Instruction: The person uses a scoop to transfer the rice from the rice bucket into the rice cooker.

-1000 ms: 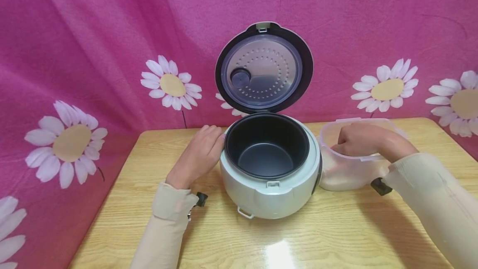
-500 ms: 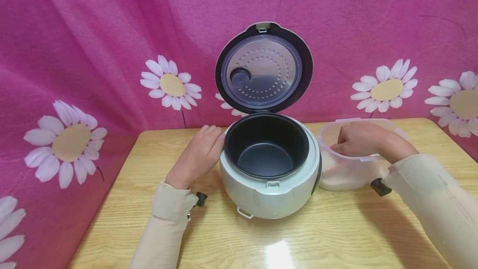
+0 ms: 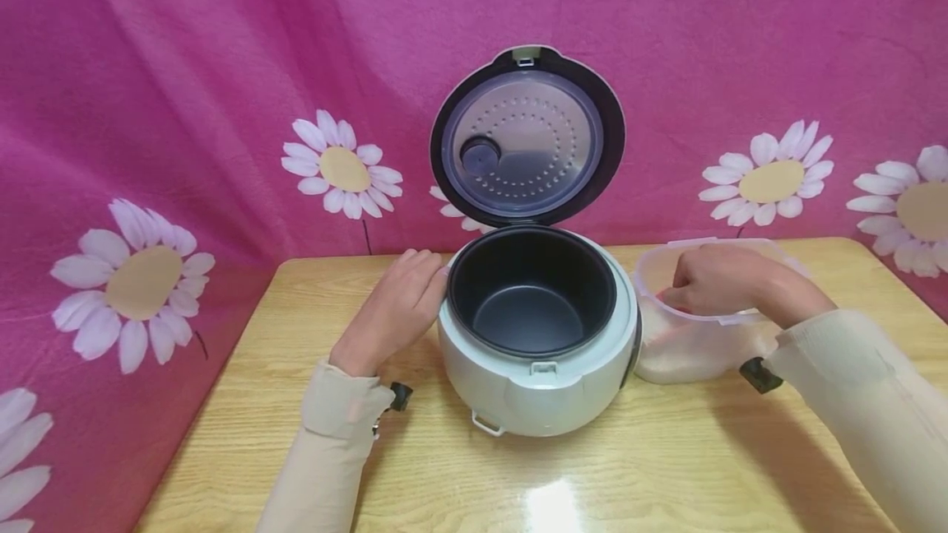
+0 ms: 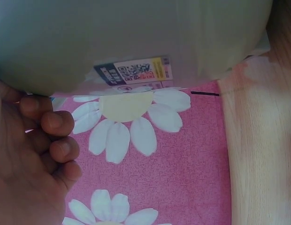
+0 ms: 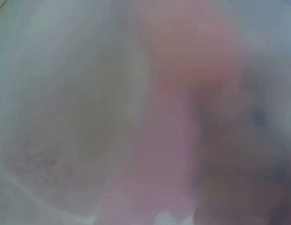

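A white rice cooker (image 3: 518, 401) stands with its lid (image 3: 527, 146) raised, and its dark inner pot (image 3: 529, 315) shows bare inside. My left hand (image 3: 392, 307) rests against the cooker's left side near the rim. The left wrist view shows its fingers (image 4: 61, 124) loosely bent beside the cooker's body. On the right, my right hand (image 3: 722, 278) reaches into a translucent plastic container (image 3: 696, 352) with whitish contents. Its fingers are curled, and a pinkish-red thing (image 3: 659, 296) shows at them, mostly hidden. The right wrist view is too blurred to tell its kind.
Cooker and container stand side by side on a wooden table (image 3: 592, 475). A pink curtain (image 3: 222, 39) with printed daisies hangs behind the table's back edge. A small handle (image 3: 486, 424) juts from the cooker's lower front.
The head view has shifted very slightly. Both hands stay in nearly the same places, the left at the cooker and the right inside the container.
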`<state>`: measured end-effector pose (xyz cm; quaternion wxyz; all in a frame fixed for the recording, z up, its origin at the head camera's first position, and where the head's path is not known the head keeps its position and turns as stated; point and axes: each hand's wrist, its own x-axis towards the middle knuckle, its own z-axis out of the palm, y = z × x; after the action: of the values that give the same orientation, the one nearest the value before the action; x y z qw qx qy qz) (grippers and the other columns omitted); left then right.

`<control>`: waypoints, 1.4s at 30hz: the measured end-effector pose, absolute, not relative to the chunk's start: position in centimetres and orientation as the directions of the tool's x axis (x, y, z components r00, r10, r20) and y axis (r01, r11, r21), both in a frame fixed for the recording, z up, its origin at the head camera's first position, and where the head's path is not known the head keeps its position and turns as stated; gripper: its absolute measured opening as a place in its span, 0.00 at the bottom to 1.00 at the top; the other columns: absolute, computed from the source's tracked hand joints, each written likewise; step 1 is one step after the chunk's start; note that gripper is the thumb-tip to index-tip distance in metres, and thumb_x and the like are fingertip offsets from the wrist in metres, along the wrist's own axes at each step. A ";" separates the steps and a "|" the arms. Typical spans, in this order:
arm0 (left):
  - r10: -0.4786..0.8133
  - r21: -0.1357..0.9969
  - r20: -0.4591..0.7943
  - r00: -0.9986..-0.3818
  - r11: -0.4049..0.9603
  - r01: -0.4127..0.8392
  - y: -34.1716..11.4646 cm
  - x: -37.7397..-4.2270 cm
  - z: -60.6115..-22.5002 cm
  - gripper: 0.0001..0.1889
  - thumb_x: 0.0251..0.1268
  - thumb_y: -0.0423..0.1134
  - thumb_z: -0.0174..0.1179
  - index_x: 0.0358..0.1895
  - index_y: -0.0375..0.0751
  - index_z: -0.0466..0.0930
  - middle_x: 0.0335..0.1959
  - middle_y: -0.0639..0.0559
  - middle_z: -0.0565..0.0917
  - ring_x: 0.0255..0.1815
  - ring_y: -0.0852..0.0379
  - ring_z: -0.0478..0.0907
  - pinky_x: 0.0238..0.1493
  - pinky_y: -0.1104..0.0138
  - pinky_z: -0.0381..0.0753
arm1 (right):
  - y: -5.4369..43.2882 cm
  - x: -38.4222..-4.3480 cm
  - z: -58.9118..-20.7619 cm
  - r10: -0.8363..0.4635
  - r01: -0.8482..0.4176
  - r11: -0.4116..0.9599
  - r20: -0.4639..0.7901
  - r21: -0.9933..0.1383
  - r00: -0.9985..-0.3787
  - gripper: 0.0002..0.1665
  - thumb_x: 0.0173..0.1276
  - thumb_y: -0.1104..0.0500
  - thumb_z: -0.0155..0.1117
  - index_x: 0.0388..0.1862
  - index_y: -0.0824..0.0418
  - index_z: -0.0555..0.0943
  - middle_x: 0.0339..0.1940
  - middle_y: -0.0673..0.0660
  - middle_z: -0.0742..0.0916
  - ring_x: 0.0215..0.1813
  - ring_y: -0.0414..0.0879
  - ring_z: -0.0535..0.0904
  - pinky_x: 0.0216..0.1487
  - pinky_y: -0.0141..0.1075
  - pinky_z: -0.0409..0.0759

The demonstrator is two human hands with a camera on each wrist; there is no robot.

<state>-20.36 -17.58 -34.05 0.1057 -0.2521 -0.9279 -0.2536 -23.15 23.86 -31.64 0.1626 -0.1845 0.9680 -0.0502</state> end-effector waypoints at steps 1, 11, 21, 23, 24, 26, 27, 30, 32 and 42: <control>0.414 0.418 0.325 -0.850 0.744 0.522 -17.6 -20.3 -34.0 0.12 0.79 0.47 0.48 0.47 0.46 0.80 0.38 0.52 0.79 0.44 0.54 0.72 0.51 0.60 0.78 | 23.9 -23.1 -31.6 -0.366 -0.333 0.930 -0.297 -0.157 -0.882 0.17 0.71 0.44 0.65 0.29 0.53 0.86 0.22 0.48 0.79 0.27 0.42 0.73 0.30 0.36 0.70; 0.417 0.417 0.329 -0.847 0.741 0.526 -17.6 -20.1 -33.9 0.13 0.79 0.47 0.48 0.48 0.46 0.80 0.38 0.53 0.80 0.44 0.54 0.72 0.51 0.61 0.78 | 24.5 -23.0 -31.5 -0.368 -0.325 0.928 -0.292 -0.184 -0.883 0.23 0.72 0.43 0.63 0.19 0.51 0.77 0.16 0.44 0.70 0.22 0.39 0.65 0.28 0.35 0.65; 0.408 0.430 0.320 -0.855 0.742 0.515 -17.7 -20.1 -33.9 0.12 0.79 0.47 0.49 0.49 0.47 0.80 0.39 0.53 0.80 0.44 0.55 0.72 0.51 0.61 0.78 | 25.3 -22.5 -30.6 -0.356 -0.300 0.925 -0.252 -0.234 -0.900 0.19 0.73 0.47 0.60 0.23 0.52 0.83 0.18 0.44 0.73 0.26 0.39 0.70 0.32 0.35 0.68; 0.409 0.428 0.322 -0.854 0.742 0.516 -17.7 -20.1 -33.9 0.12 0.79 0.47 0.49 0.49 0.47 0.80 0.38 0.53 0.80 0.44 0.55 0.72 0.51 0.61 0.78 | 25.4 -22.3 -30.3 -0.354 -0.293 0.923 -0.250 -0.249 -0.901 0.18 0.73 0.47 0.60 0.24 0.52 0.83 0.18 0.44 0.73 0.26 0.40 0.70 0.32 0.35 0.68; 0.410 0.427 0.322 -0.853 0.741 0.518 -17.6 -20.2 -33.9 0.12 0.79 0.47 0.49 0.49 0.47 0.80 0.38 0.53 0.80 0.44 0.55 0.72 0.50 0.61 0.78 | 25.5 -22.3 -30.2 -0.351 -0.287 0.923 -0.252 -0.257 -0.902 0.19 0.73 0.48 0.60 0.24 0.53 0.83 0.18 0.44 0.73 0.26 0.40 0.70 0.32 0.35 0.68; 0.413 0.424 0.323 -0.852 0.741 0.520 -17.6 -20.2 -33.9 0.12 0.79 0.47 0.49 0.48 0.47 0.80 0.38 0.53 0.80 0.43 0.55 0.72 0.50 0.61 0.78 | 25.6 -22.1 -29.9 -0.342 -0.275 0.923 -0.249 -0.268 -0.906 0.18 0.73 0.48 0.60 0.24 0.54 0.84 0.18 0.45 0.73 0.26 0.40 0.70 0.32 0.35 0.67; 0.414 0.423 0.324 -0.851 0.741 0.522 -17.6 -20.2 -33.9 0.12 0.80 0.47 0.49 0.48 0.47 0.80 0.38 0.53 0.80 0.43 0.55 0.72 0.51 0.61 0.78 | 25.6 -22.0 -29.8 -0.339 -0.271 0.923 -0.246 -0.272 -0.908 0.19 0.73 0.48 0.61 0.24 0.54 0.84 0.18 0.45 0.73 0.26 0.41 0.69 0.31 0.35 0.67; 0.415 0.423 0.322 -0.851 0.741 0.522 -17.6 -20.1 -33.8 0.12 0.79 0.47 0.49 0.49 0.47 0.80 0.38 0.53 0.80 0.44 0.55 0.73 0.51 0.61 0.78 | 25.7 -21.8 -29.6 -0.328 -0.260 0.925 -0.239 -0.276 -0.914 0.19 0.73 0.48 0.60 0.23 0.54 0.84 0.17 0.45 0.72 0.26 0.41 0.69 0.31 0.35 0.67; 0.416 0.422 0.323 -0.850 0.741 0.523 -17.6 -20.1 -33.8 0.12 0.79 0.47 0.50 0.50 0.47 0.81 0.39 0.53 0.81 0.44 0.55 0.73 0.51 0.61 0.78 | 25.8 -21.8 -29.5 -0.323 -0.257 0.927 -0.234 -0.273 -0.917 0.19 0.74 0.48 0.60 0.26 0.55 0.85 0.19 0.45 0.75 0.27 0.41 0.70 0.32 0.35 0.68; 0.418 0.409 0.323 -0.849 0.747 0.524 -17.6 -20.2 -33.9 0.13 0.80 0.47 0.48 0.50 0.46 0.81 0.39 0.53 0.80 0.45 0.54 0.72 0.52 0.60 0.77 | 26.3 -21.2 -29.4 -0.296 -0.233 0.935 -0.229 -0.267 -0.927 0.22 0.76 0.46 0.59 0.44 0.61 0.91 0.31 0.50 0.87 0.35 0.43 0.78 0.38 0.38 0.75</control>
<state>-20.22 -17.55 -33.90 0.1059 -0.2537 -0.9286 -0.2491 -21.18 26.32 -29.35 0.1339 -0.1357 0.9745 -0.1184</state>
